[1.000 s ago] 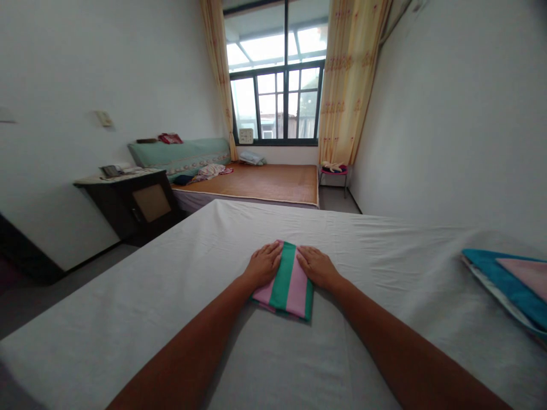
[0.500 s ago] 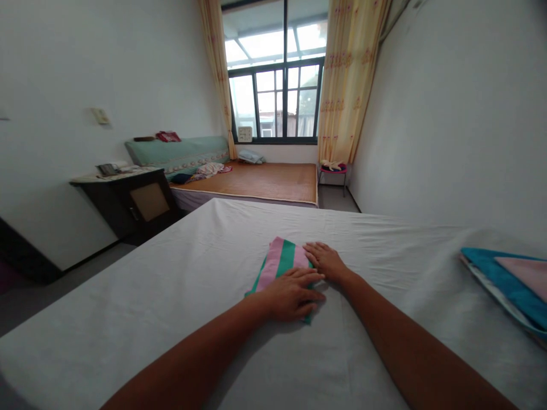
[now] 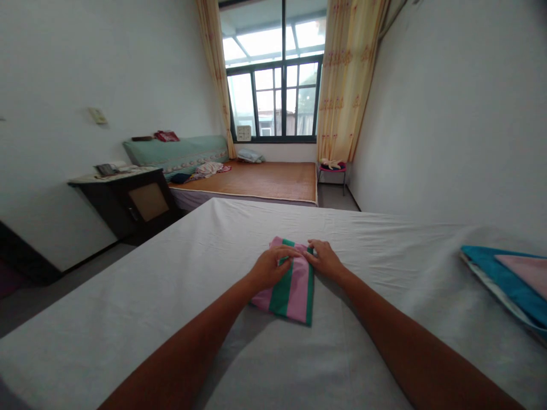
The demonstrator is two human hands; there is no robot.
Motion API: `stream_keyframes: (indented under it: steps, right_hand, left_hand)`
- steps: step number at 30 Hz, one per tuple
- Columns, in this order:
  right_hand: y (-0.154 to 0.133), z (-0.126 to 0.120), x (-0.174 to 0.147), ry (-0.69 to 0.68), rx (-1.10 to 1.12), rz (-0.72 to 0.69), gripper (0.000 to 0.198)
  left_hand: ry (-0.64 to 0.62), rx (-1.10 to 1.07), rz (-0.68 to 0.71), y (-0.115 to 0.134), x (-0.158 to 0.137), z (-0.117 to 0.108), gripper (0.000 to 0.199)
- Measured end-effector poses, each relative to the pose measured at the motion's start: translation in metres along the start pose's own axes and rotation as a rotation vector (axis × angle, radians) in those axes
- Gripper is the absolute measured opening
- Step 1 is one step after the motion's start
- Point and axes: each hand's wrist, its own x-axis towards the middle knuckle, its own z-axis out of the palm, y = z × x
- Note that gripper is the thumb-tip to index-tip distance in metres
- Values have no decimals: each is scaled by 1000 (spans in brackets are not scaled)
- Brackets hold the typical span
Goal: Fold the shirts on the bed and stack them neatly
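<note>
A folded cloth (image 3: 280, 299) with pink and green stripes lies on the white sheet in front of me. My left hand (image 3: 271, 267) is over its upper left part, thumb and fingers drawn together on the fabric near the top. At the upper right edge is my right hand (image 3: 327, 260), its fingers bent and its thumb reaching onto the cloth, with the edge between them. The two hands' fingertips nearly meet. Fabric under the left palm is hidden.
On the white sheet (image 3: 179, 279) at far right lies a folded blue and pink cloth (image 3: 508, 273). Beyond stands a bed with a brown mat (image 3: 265, 179), a dark cabinet (image 3: 145, 202) at its left and a small stool (image 3: 332, 168) by the curtain.
My left hand has moved up and left from the cloth's lower right, uncovering its lower stripes. Flat fingers have drawn in on both hands, and the right thumb now reaches over the cloth.
</note>
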Motion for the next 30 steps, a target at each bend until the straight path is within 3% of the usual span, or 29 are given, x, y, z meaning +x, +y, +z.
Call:
stream_keyframes:
  steps: [4,6,8,11,14,18,22,26,30]
  right_hand:
    - [-7,4,1,86,304,-23,20]
    - [-16,3,-1,110,449,11,34]
    - [-28,-1,-5,119,637,146,55]
    - [-48,-4,-14,1,1032,388,62]
    - [-67,-4,-23,-168,1280,430,51]
    - [-84,-6,-35,-281,1318,390,44]
    - [-81,-27,-40,-237,1269,344,50]
    - [-50,-73,-45,-174,1246,378,45]
    - [6,-118,-67,-100,1176,502,42]
  left_hand:
    - [111,253,-152,-35,-3,3,30]
    - [112,320,-195,-44,-7,8,33]
    - [108,350,-219,-48,-9,12,34]
    - [109,338,-249,-51,-9,13,35]
    - [120,302,-262,-54,-8,12,35]
    - [136,239,-229,-56,-6,11,34]
    - [220,142,-218,-56,-5,10,31]
    - [218,159,-229,-55,-5,10,30]
    - [152,238,-220,-54,-7,13,31]
